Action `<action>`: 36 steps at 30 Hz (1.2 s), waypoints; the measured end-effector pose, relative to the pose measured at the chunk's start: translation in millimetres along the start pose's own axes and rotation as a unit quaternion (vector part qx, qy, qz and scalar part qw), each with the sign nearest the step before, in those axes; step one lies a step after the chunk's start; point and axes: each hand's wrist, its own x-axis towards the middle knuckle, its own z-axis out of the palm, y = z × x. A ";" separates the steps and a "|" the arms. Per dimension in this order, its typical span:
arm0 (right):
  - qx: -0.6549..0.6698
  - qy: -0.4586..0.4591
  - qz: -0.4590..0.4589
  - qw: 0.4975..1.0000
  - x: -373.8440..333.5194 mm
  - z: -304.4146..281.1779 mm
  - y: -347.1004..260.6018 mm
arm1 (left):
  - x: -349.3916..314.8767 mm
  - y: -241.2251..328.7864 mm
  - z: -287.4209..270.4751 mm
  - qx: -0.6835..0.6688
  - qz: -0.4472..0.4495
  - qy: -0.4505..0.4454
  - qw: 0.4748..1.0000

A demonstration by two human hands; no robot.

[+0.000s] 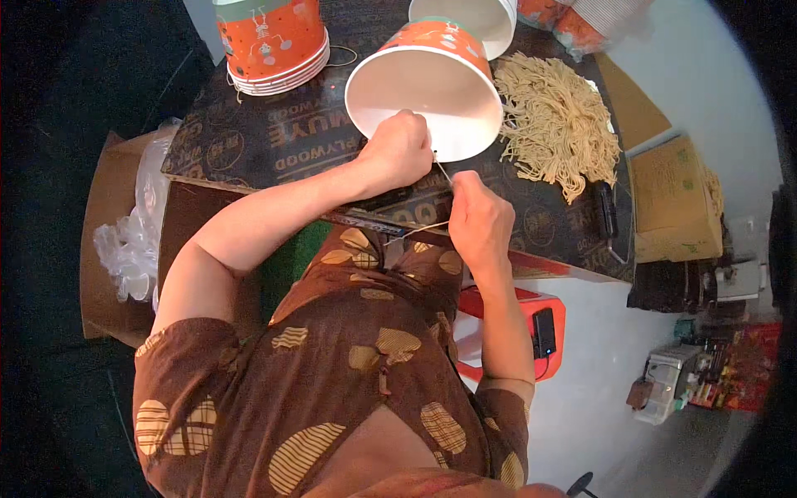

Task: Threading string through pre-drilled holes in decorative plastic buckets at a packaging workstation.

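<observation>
A large paper bucket (pixel 448 91), white inside and orange outside, lies on its side with its open mouth facing me. My left hand (pixel 397 151) is closed at the bucket's near rim, its fingertips partly hidden. Just to the right and nearer, my right hand (pixel 481 217) pinches a thin beige cord (pixel 427 226). One stretch of that cord runs tight from the rim to my right fingers, and its loose tail sticks out to the left over the table edge. A pile of similar cut cords (pixel 556 120) lies right of the bucket.
Stacked orange buckets (pixel 274 46) stand upside down at the back left. Another white bucket (pixel 473 25) lies behind. A black-handled tool (pixel 608 212) rests near the plywood table's (pixel 224 153) right edge. Cardboard boxes (pixel 677 203) flank the table, and a red stool (pixel 552 311) stands below.
</observation>
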 end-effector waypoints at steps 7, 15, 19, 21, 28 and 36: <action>0.078 0.018 -0.054 0.995 -1.7 1.5 -4.1 | 4.2 2.6 1.8 0.025 -0.005 0.016 1.000; 0.099 0.035 0.020 0.994 -20.8 -14.5 -29.6 | -32.5 69.5 -32.6 0.260 0.234 0.021 0.937; 0.226 0.054 -0.007 0.973 -30.9 -17.9 -36.4 | -14.7 110.0 -29.5 0.348 0.444 0.063 0.823; 0.294 -0.008 0.057 0.954 -33.7 -18.8 -42.1 | -3.1 108.5 -34.3 0.528 0.444 0.082 0.719; 0.323 -0.108 0.109 0.934 -54.9 -21.9 -40.9 | 41.2 82.9 -86.7 0.596 0.204 0.124 0.767; 0.231 -0.052 0.113 0.965 -71.9 -31.1 -32.5 | 32.0 14.2 -105.8 0.242 0.032 0.126 0.962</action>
